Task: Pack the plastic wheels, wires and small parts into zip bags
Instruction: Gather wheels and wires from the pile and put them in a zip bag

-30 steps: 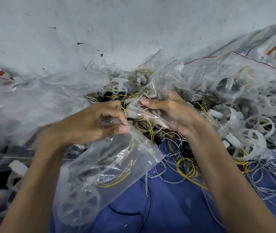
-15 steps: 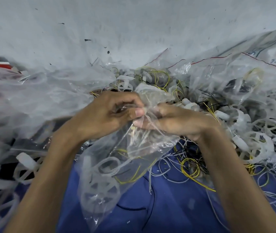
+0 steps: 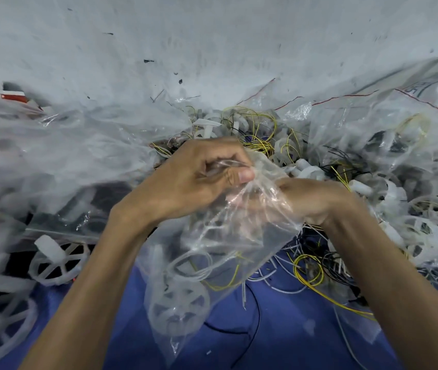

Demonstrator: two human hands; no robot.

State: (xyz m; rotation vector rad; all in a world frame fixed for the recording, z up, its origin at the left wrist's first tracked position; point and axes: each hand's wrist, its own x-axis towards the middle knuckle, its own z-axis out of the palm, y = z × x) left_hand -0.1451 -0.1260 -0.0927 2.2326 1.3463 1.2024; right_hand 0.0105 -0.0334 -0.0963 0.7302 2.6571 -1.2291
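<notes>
Head view: the left hand (image 3: 199, 180) pinches the mouth of a clear zip bag (image 3: 212, 265), and the right hand (image 3: 316, 198) grasps the same mouth from the other side. The bag hangs between the forearms over blue cloth (image 3: 279, 337), with a white spoked wheel (image 3: 177, 308) and yellow wire (image 3: 225, 281) inside.

Left hand (image 3: 193, 180), right hand (image 3: 316, 198), forearms bare; blue fabric (image 3: 279, 340) perhaps clothing.

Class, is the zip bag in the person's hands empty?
No, a plastic wheel and a yellow wire show through the clear zip bag.
</notes>
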